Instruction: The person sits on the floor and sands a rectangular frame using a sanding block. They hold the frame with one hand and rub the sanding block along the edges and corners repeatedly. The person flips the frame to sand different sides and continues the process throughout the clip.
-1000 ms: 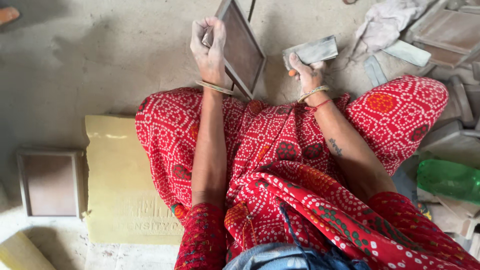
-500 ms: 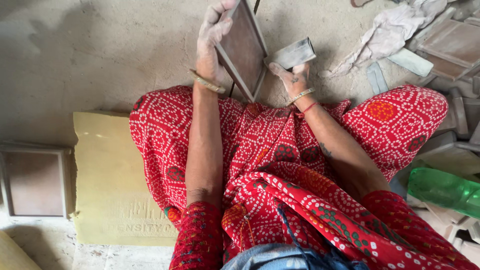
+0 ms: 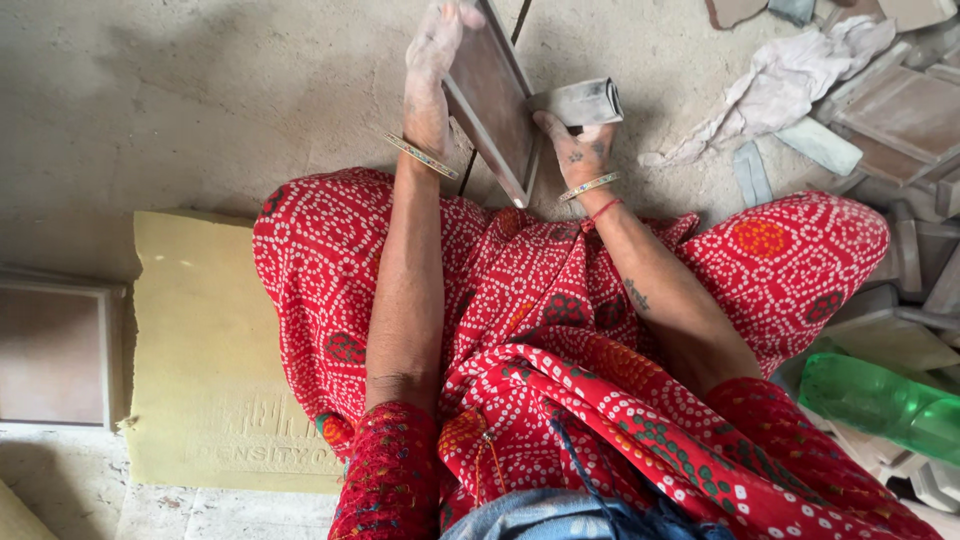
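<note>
A flat rectangular tile (image 3: 492, 95) with a pale raised rim and a brown recessed face is held tilted on edge above the concrete floor (image 3: 200, 90), in front of the knees. The left hand (image 3: 432, 70) is closed on it: palm laid against the left long side, fingers wrapped over the top corner. The hand is dusted grey; a thin bangle (image 3: 421, 156) is worn at the wrist.

The right hand (image 3: 577, 145) is closed on a folded grey sanding pad (image 3: 582, 102). The pad is pressed against the tile's right long edge, near its upper half. A bangle and a red thread are seen at that wrist; small dark marks are visible on the back of the hand and on the forearm.

The lap is covered by red cloth with white dots (image 3: 560, 330). A yellow foam slab (image 3: 205, 340) lies on the floor just beside the left knee, partly under the cloth. A second framed tile (image 3: 55, 355) lies flat at the left edge of the view, touching the foam.

Right of the view: a crumpled white rag (image 3: 775, 85) on the floor, a heap of similar tiles and broken pieces (image 3: 900, 120) behind it, and a green plastic bottle (image 3: 880, 400) lying on its side near the right knee.
</note>
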A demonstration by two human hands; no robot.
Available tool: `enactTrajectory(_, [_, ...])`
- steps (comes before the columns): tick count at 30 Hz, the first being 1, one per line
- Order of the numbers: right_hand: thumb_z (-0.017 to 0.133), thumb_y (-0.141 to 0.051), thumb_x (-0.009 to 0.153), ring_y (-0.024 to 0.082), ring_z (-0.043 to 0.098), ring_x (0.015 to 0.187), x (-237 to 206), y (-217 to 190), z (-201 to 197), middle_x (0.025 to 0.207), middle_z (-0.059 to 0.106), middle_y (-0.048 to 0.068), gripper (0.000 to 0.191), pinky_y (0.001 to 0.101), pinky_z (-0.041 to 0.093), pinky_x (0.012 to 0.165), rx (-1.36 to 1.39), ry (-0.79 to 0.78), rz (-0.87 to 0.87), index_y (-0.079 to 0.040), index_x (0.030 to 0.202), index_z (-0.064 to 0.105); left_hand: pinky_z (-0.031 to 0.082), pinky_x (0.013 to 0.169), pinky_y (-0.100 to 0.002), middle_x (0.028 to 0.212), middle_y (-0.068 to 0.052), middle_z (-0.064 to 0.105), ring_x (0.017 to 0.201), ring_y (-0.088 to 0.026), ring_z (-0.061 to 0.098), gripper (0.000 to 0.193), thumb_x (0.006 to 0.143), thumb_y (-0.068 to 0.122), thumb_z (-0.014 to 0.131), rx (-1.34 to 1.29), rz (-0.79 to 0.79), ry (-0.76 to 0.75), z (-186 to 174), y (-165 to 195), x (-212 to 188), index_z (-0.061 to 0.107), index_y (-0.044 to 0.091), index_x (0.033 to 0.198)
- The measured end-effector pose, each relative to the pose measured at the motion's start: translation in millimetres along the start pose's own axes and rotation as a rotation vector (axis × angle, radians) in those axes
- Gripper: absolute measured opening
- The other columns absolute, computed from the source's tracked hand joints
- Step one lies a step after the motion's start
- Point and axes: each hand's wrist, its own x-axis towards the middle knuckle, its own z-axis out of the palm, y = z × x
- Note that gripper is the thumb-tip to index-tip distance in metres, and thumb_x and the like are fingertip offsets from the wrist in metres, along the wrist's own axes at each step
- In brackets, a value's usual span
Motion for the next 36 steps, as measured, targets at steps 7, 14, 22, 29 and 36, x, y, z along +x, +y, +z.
enactTrajectory(7, [0.091,-0.015,0.075,0.017,0.078,0.079,24,-13,27,0.094,0.078,0.007,0.033,0.0261,0.066,0.07,-0.139,-0.022,-0.126,-0.003,0.1,0.072,0.042,0.108,-0.043,0.12,-0.002,0.061,0.118,-0.017,0.055,0.055,0.096,0.06,0.055,0.133,0.205,0.067,-1,-10,18,0.066,0.013,0.123])
enactTrajectory(14, [0.087,-0.021,0.089,0.019,0.079,0.085,37,-12,21,0.099,0.081,0.007,0.024,0.0295,0.063,0.073,-0.165,-0.289,-0.122,-0.005,0.105,0.077,0.037,0.079,-0.033,0.082,0.004,0.039,0.08,-0.012,0.036,0.025,0.099,0.033,0.057,0.132,0.142,0.098,-1,-8,10,0.048,0.012,0.087])
enactTrajectory(22, [0.088,-0.009,0.08,0.019,0.078,0.082,29,-18,8,0.095,0.079,0.009,0.023,0.0321,0.064,0.073,-0.094,-0.191,-0.065,-0.004,0.098,0.074,0.03,0.07,-0.029,0.08,0.004,0.034,0.076,-0.009,0.03,0.015,0.093,0.02,0.053,0.158,0.126,0.081,12,8,12,0.044,0.012,0.083])
enactTrajectory(29, [0.09,-0.013,0.083,0.015,0.078,0.082,49,-22,36,0.097,0.08,0.008,0.025,0.0301,0.065,0.071,-0.099,-0.23,-0.043,-0.004,0.102,0.076,0.033,0.07,-0.029,0.08,0.004,0.036,0.078,-0.01,0.033,0.012,0.089,0.016,0.054,0.211,0.125,0.056,18,20,4,0.046,0.01,0.083])
enactTrajectory(36, [0.088,-0.008,0.078,0.017,0.075,0.088,29,-2,7,0.101,0.075,0.009,0.037,0.0307,0.063,0.076,0.002,-0.129,-0.121,-0.002,0.107,0.067,0.032,0.07,-0.029,0.08,0.004,0.035,0.077,-0.01,0.032,0.013,0.088,0.015,0.053,0.213,0.11,0.099,22,23,6,0.043,0.01,0.082])
